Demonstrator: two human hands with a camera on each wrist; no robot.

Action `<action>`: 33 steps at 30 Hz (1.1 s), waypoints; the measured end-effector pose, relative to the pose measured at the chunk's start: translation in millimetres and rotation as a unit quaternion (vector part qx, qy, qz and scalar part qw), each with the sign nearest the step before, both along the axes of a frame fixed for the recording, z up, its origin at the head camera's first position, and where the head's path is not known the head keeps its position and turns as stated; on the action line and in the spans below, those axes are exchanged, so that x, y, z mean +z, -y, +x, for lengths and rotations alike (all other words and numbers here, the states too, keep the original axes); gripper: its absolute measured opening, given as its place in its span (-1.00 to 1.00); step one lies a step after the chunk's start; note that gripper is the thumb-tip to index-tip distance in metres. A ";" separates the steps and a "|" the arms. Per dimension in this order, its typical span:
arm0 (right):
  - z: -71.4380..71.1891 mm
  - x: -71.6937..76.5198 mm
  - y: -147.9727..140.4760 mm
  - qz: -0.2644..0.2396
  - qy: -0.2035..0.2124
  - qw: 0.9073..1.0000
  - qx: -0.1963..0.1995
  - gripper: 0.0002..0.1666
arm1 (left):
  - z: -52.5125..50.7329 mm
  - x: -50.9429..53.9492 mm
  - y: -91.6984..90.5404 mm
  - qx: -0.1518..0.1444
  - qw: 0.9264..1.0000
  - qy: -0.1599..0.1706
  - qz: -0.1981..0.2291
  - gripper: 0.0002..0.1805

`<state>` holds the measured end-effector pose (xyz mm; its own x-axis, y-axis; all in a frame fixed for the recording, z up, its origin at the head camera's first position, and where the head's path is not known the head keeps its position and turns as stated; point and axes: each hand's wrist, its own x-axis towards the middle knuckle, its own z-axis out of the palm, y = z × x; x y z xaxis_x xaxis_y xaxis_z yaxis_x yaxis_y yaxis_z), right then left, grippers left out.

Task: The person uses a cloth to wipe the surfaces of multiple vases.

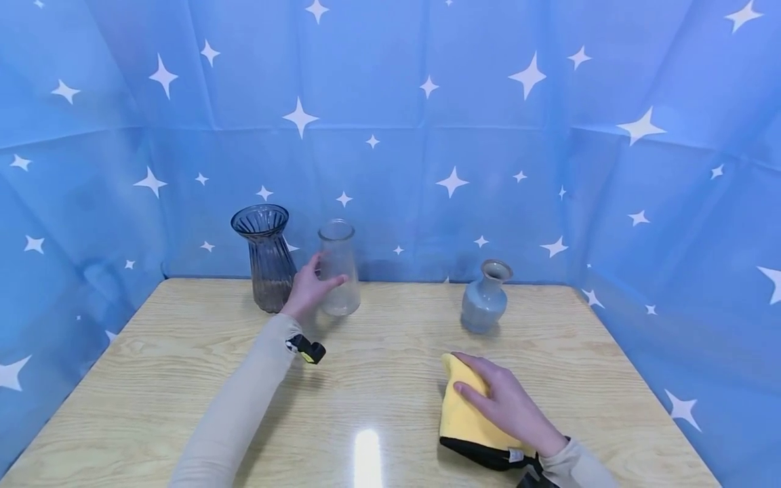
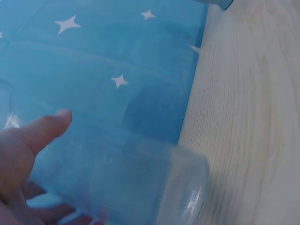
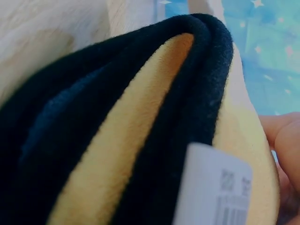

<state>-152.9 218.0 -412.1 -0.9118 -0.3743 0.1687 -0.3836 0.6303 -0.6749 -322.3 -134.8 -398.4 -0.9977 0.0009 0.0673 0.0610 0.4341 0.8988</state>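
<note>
A clear glass vase (image 1: 344, 298) stands upright at the back of the table, left of the middle. My left hand (image 1: 310, 286) is round it, thumb (image 2: 44, 133) across the near side and fingers beyond the glass. In the left wrist view the clear body and base (image 2: 185, 187) show beside the hand. My right hand (image 1: 509, 403) holds a folded yellow cloth (image 1: 466, 417) with black edging over the front right of the table. Up close, the right wrist view shows its yellow folds (image 3: 131, 122), dark trim and a white label (image 3: 213, 187).
A tall dark ribbed glass vase (image 1: 268, 271) stands left of the clear one, close behind the left hand. A small blue-grey vase (image 1: 484, 306) is at the back right, beyond the cloth. Blue star-patterned curtain (image 1: 390, 169) surrounds the wooden table (image 1: 366, 379) behind and at both sides.
</note>
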 end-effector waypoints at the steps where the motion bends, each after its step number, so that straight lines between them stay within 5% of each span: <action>1: 0.2 0.1 -0.3 -0.002 0.003 1.000 0.000 -0.40 | 1.5 0.5 -0.4 0.003 1.000 0.001 0.002 0.00; 6: 1.4 -1.2 -3.7 -0.010 0.014 1.000 -0.004 -0.39 | 18.1 1.8 -3.9 0.025 1.000 -0.009 -0.004 0.10; 11: 2.5 -2.3 -10.7 -0.015 0.015 1.000 -0.020 -0.39 | 46.8 2.4 -7.0 0.034 0.999 -0.037 -0.018 0.07; 17: 0.7 -1.5 -24.9 0.009 0.001 0.999 -0.045 -0.39 | 82.7 6.2 -15.0 0.030 0.993 -0.112 -0.001 -0.06; 21: 0.0 1.1 -40.1 0.033 -0.019 0.998 -0.058 -0.40 | 100.5 6.1 -29.6 -0.008 0.985 -0.172 0.010 -0.14; 27: 2.2 12.3 -64.2 0.054 -0.045 0.995 -0.077 -0.41 | 109.5 -5.3 -59.0 -0.089 0.976 -0.197 0.000 -0.20; 33: 8.4 22.1 -84.6 0.068 -0.051 0.993 -0.085 -0.40 | 96.2 -24.9 -93.2 -0.151 0.983 -0.104 0.032 -0.22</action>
<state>-144.5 302.6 -390.1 -0.9445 -0.2429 0.2211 -0.3261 0.7744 -0.5422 -226.2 -41.6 -423.3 -0.9176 0.2830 0.2790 0.3631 0.3112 0.8783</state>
